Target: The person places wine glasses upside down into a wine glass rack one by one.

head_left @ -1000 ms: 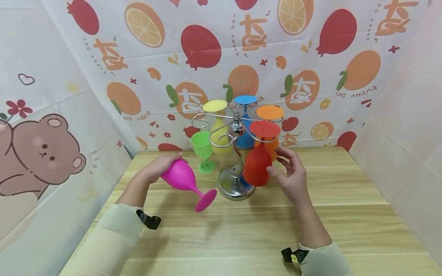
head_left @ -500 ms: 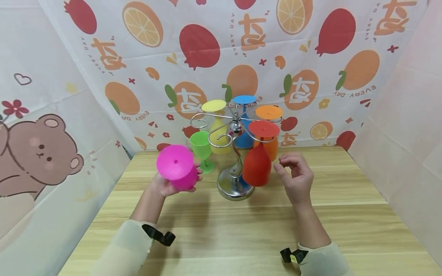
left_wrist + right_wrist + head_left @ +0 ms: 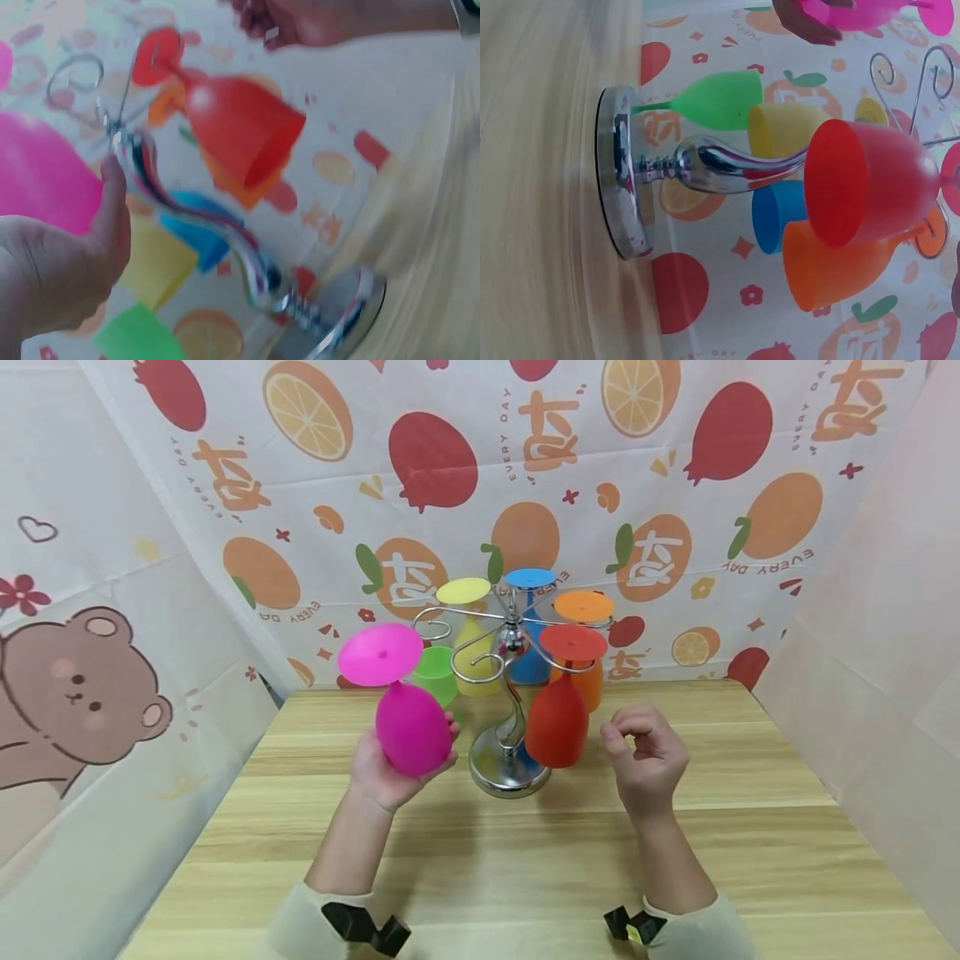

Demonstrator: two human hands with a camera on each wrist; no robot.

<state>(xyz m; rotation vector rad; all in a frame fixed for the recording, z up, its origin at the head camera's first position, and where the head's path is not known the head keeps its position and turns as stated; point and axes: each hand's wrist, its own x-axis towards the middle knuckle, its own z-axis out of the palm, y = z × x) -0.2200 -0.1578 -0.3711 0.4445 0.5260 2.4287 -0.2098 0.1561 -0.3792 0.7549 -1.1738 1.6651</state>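
Beyond the far edge of the pale wood-grain counter (image 3: 757, 860) rises a white sheet (image 3: 491, 485) printed with oranges, red fruit and "EVERY DAY" lettering. Beside the left edge hangs a pale cloth (image 3: 82, 485) bearing a brown cartoon bear (image 3: 90, 706); beside the right, a plain off-white covering (image 3: 877, 693).

Pale cream sleeves (image 3: 701, 933); black angular wrist devices (image 3: 348, 921), yellow patch (image 3: 633, 934) on the right one
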